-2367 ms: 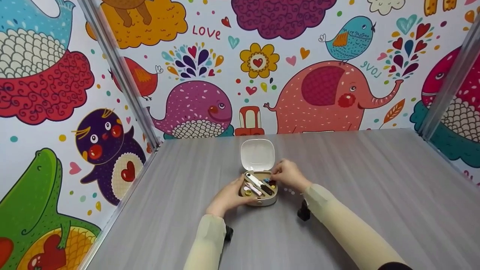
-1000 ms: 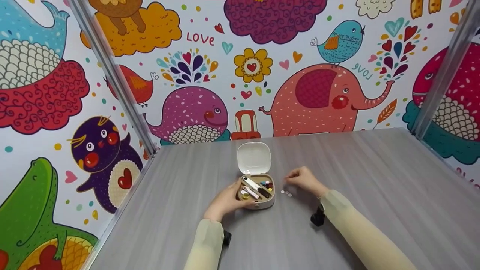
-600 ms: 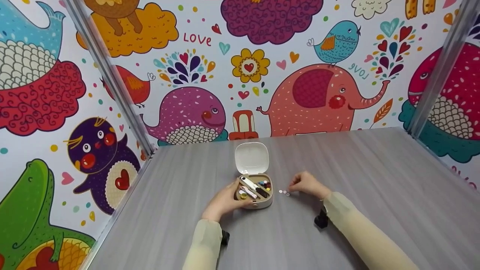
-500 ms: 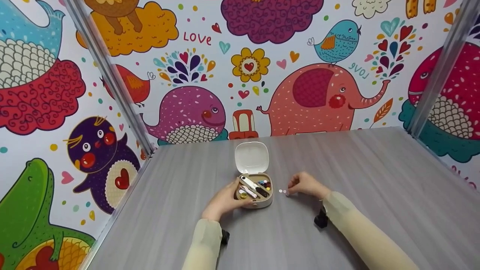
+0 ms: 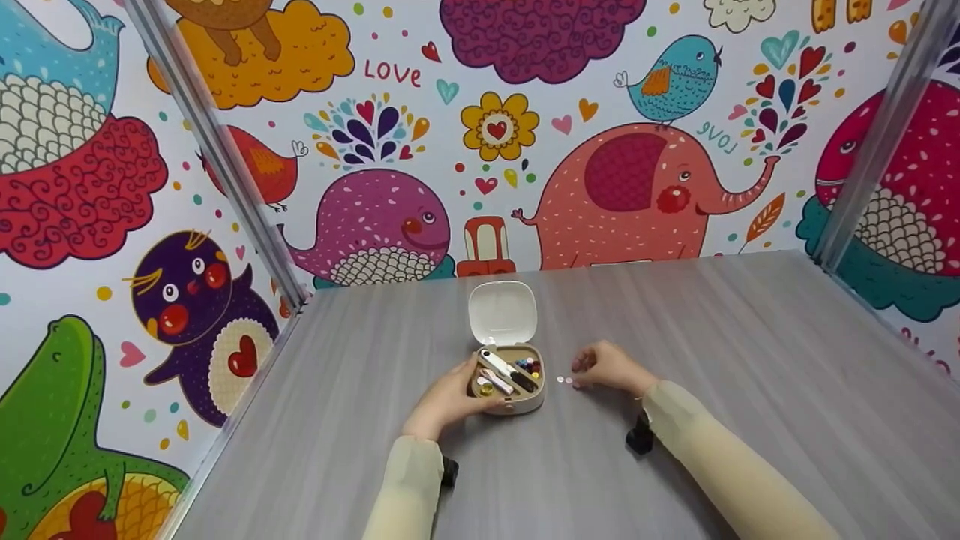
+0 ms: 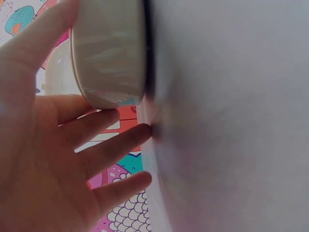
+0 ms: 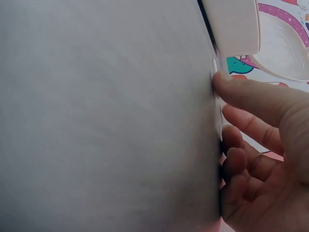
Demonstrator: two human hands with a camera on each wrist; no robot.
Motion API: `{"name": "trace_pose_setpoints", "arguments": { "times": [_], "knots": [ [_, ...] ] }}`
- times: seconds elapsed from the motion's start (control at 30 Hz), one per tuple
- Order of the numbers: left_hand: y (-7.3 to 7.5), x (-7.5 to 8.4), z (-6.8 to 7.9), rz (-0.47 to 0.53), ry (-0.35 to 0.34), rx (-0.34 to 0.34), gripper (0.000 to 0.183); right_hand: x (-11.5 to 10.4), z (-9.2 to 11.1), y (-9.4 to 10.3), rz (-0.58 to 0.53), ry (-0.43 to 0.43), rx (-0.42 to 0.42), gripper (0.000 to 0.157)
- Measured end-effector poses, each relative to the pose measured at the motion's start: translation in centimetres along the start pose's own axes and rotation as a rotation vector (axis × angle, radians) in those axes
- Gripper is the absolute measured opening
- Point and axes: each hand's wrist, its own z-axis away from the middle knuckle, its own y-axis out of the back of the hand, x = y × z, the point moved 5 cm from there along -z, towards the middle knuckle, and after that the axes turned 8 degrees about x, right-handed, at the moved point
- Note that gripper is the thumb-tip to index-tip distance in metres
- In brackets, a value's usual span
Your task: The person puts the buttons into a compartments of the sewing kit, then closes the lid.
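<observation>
Left grip point(image 5: 450, 394) holds the white plastic box point(image 5: 526, 405); beside it, my parted right grip point(image 5: 609, 365) could nudge away pale discs point(image 5: 560, 379).

Head view: high, well back, faces forward and down across surface point(image 5: 360, 352) to patterned wall point(image 5: 427, 30). Wrist views: low, very near, tipped sideways, facing wall past left fingers point(image 6: 116, 146) and right fingers point(image 7: 252, 124); both share white box point(image 6: 108, 53) and lid point(image 7: 282, 43).

Box point(image 5: 529, 403): looked like smooth plastic, its outer wall glossy enough to carry reflections.
Lid point(image 5: 502, 313): showed the same plastic look, with a soft shine inside.
Surface point(image 5: 337, 360): bore a wood-like grain, smooth with low sheen.
Posts point(image 5: 214, 150): appeared metallic.
Sleeves point(image 5: 724, 450): looked like matt cloth.
</observation>
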Motion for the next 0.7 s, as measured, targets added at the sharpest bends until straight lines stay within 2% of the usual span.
{"name": "trace_pose_setpoints", "arguments": {
  "times": [0.27,0.43,0.57,0.7],
  "knots": [
    [0.14,0.20,-0.01,-0.009,-0.025,0.007,0.099,-0.19,-0.23,0.65,0.109,0.064,0.076,0.019],
    [0.17,0.14,0.01,-0.007,-0.025,0.009,0.099,-0.53,-0.29,0.80,0.178,0.123,0.101,0.012],
    [0.10,0.14,0.03,-0.006,-0.018,0.006,0.100,-0.55,-0.17,0.83,0.191,0.148,0.120,0.010],
    [-0.02,0.18,0.04,-0.019,-0.024,0.007,0.099,-0.28,0.06,0.96,0.151,0.143,0.131,0.009]
  ]
}}
